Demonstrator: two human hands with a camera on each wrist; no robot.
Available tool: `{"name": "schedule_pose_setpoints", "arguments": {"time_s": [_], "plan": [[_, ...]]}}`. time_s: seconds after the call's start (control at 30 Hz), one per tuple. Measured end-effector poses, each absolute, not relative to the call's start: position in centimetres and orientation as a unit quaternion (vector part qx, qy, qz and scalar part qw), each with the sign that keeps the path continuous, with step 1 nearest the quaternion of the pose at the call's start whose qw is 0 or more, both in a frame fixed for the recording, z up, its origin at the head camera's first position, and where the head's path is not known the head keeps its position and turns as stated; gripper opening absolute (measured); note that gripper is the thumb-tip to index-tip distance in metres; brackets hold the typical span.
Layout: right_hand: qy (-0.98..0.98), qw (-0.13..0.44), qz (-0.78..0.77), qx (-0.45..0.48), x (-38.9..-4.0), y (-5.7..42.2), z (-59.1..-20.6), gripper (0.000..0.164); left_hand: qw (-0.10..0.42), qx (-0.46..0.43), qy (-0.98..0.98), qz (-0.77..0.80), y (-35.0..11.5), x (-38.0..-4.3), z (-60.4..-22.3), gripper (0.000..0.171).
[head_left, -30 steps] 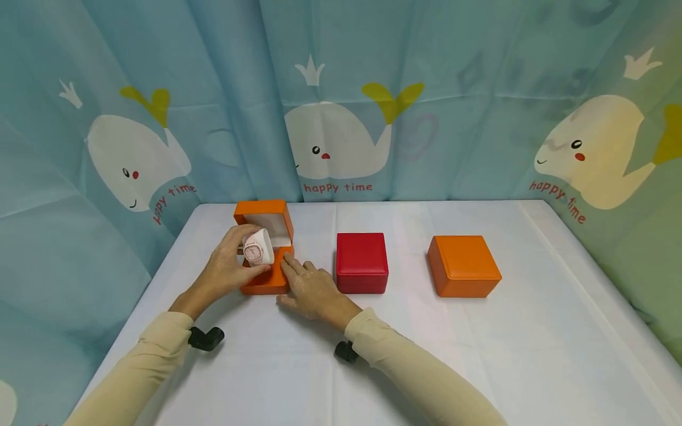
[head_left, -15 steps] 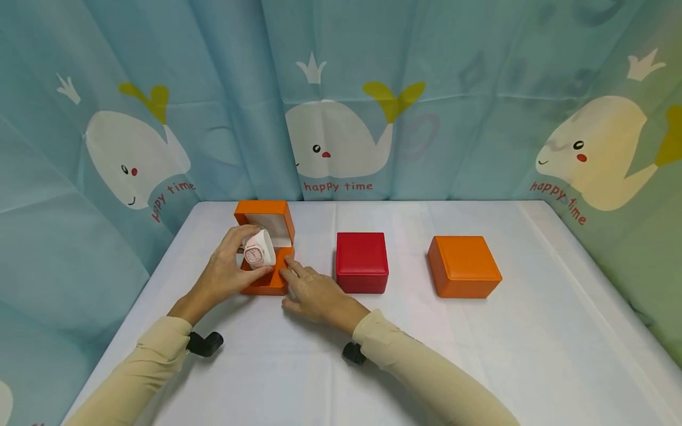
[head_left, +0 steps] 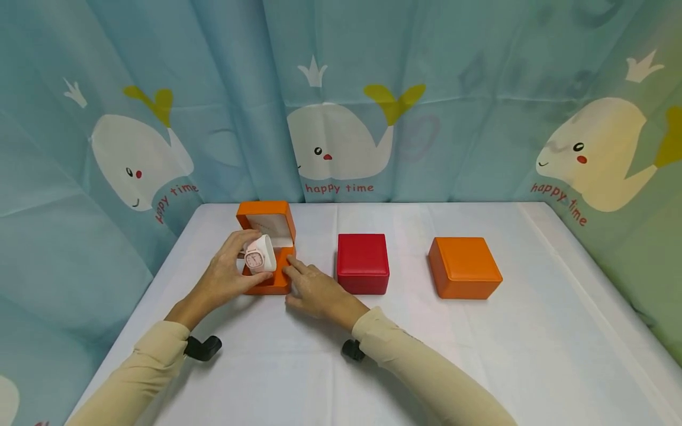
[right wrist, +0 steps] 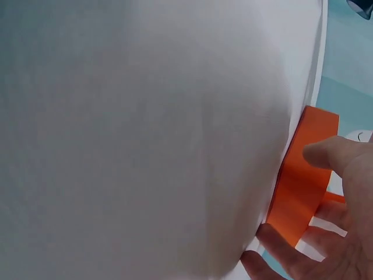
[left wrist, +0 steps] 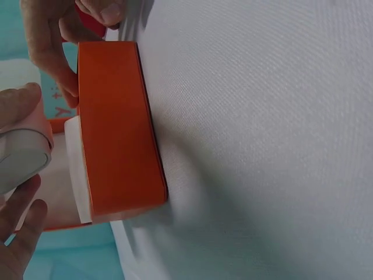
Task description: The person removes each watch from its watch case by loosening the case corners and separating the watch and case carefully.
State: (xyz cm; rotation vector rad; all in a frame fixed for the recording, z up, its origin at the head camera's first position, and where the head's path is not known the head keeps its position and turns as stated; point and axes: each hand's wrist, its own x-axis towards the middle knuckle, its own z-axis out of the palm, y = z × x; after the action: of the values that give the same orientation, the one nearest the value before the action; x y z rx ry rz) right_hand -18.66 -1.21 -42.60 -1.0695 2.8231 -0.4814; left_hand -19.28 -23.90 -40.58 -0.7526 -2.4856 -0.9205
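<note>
A blue whale-print curtain (head_left: pixel 463 53) hung behind a white-covered table (head_left: pixel 533 355). On its left stood a lidded orange box (left wrist: pixel 116 128), raised open; well apart, a closed orange box (head_left: pixel 460 266), with a red box (head_left: pixel 363 260) between. The right hand (head_left: pixel 322 294), fingers spread, touched the open box's right side, apparently steadying it. The left hand (head_left: pixel 226 272) gripped a white cushion (head_left: pixel 270 252) bearing a pink watch (head_left: pixel 254 259), tilted over that box. Handling the watch there seemed the step; moving it called for clearing the rim.

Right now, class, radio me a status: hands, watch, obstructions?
Left hand pinching watch on white cushion, over open orange box. Right hand at box's right side. No obstruction visible.
</note>
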Motion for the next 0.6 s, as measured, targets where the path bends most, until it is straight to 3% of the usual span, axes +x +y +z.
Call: {"name": "schedule_pose_setpoints", "arguments": {"time_s": [0.6], "plan": [[0.922, 0.057, -0.157, -0.349, -18.05, -0.94, -42.79, 0.069, 0.163, -0.247, -0.883, -0.365, -23.71, -18.62, -40.74, 0.081]]}}
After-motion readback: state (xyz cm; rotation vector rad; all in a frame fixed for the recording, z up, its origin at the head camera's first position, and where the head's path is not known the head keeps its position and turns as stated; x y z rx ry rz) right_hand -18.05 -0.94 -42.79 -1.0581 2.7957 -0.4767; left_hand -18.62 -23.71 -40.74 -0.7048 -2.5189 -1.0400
